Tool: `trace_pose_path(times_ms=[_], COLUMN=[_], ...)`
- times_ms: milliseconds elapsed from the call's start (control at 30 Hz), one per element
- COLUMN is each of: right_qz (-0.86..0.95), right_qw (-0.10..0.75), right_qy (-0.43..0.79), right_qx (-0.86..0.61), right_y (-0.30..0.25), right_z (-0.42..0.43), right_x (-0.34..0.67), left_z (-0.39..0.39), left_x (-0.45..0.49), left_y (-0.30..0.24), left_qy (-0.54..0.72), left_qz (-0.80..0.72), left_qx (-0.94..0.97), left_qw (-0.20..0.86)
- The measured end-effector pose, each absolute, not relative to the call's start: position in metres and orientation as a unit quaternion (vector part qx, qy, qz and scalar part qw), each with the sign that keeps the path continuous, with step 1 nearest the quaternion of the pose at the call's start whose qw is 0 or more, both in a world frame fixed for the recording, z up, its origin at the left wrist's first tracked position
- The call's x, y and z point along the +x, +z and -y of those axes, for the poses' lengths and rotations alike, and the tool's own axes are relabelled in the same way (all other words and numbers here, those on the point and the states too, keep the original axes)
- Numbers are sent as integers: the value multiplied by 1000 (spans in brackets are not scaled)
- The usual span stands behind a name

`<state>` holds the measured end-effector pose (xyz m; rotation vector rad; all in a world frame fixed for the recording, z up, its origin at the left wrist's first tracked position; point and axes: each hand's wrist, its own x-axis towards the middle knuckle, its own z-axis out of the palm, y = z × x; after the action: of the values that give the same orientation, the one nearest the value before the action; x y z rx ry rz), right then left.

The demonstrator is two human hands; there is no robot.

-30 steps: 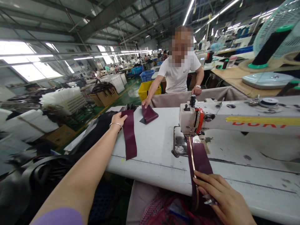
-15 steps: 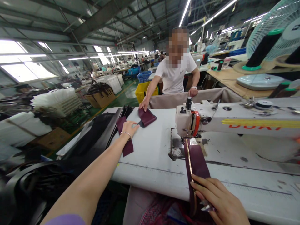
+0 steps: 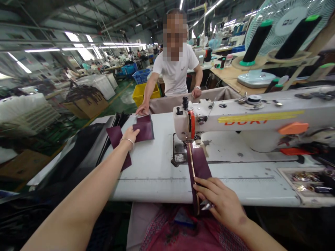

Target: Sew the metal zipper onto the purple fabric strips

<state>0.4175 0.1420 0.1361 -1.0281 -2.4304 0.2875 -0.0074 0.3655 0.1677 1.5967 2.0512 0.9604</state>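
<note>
My left hand, with a bangle on the wrist, reaches far across the white table. Its fingers curl at the left edge of a folded maroon piece. A long maroon strip runs under that wrist. My right hand sits at the table's near edge. It presses on a maroon strip with a gold zipper that runs under the sewing machine's needle, and a small metal tool is tucked under its fingers. A person in a white shirt stands across the table, one hand at the folded piece's far edge.
Black material is heaped along the table's left side. A tray of small metal parts sits at the right. A fan and black thread cones stand behind the machine. A yellow crate is on the green floor beyond.
My left hand drew the long maroon strip nearer, then moved right onto the folded piece. The person across laid that piece flat. My view has swung to the right.
</note>
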Motion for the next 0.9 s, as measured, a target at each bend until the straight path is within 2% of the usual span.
trace_pose_path(times_ms=[233, 367, 467, 633, 733, 900], right_qz=[882, 872, 855, 825, 801, 737], right_qw=[251, 259, 296, 378, 392, 287], right_qy=[154, 212, 268, 349, 415, 580], right_qx=[-367, -357, -332, -234, -178, -195], right_y=[140, 149, 168, 224, 256, 264], right_z=[-144, -149, -157, -174, -175, -150], right_x=[422, 423, 407, 343, 305, 297], left_z=[-297, -263, -241, -202, -179, -148], left_x=[-19, -18, -9, 43, 78, 77], left_y=[208, 238, 272, 334, 363, 403], left_qy=[278, 223, 165, 12, -59, -59], left_qz=[-653, -617, -595, -490, -427, -450], left_qx=[576, 611, 640, 756, 809, 837], left_qw=[405, 444, 458, 434, 400, 304])
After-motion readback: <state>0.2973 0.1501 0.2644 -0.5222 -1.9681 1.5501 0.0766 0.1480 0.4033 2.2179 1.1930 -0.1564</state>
